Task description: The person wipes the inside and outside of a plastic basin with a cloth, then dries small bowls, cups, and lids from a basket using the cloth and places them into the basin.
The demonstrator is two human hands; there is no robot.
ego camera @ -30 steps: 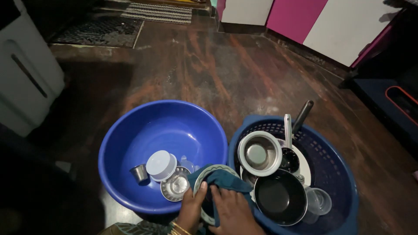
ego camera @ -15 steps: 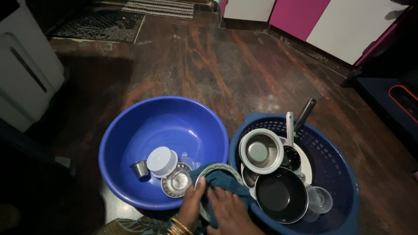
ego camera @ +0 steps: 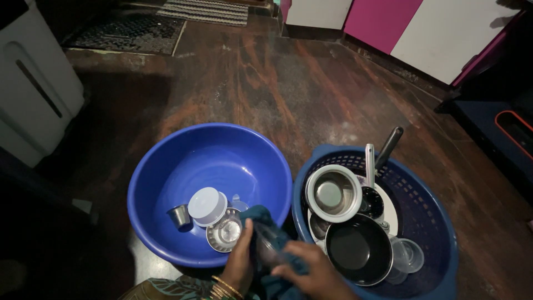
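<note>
Gripping a teal cloth (ego camera: 266, 233) between both basins, my left hand (ego camera: 240, 261) curls fingers around its edge; my right hand (ego camera: 316, 272) presses it, fingers closed on a clear glass (ego camera: 268, 250).

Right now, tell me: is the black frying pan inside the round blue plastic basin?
No, the black frying pan lies in the perforated blue basket.

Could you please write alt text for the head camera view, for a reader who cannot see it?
Two hands, left hand and right hand, rub a clear glass with a teal cloth above a blue basin holding small steel dishes. Beside it, a blue basket holds a black pan and steel bowl.
</note>
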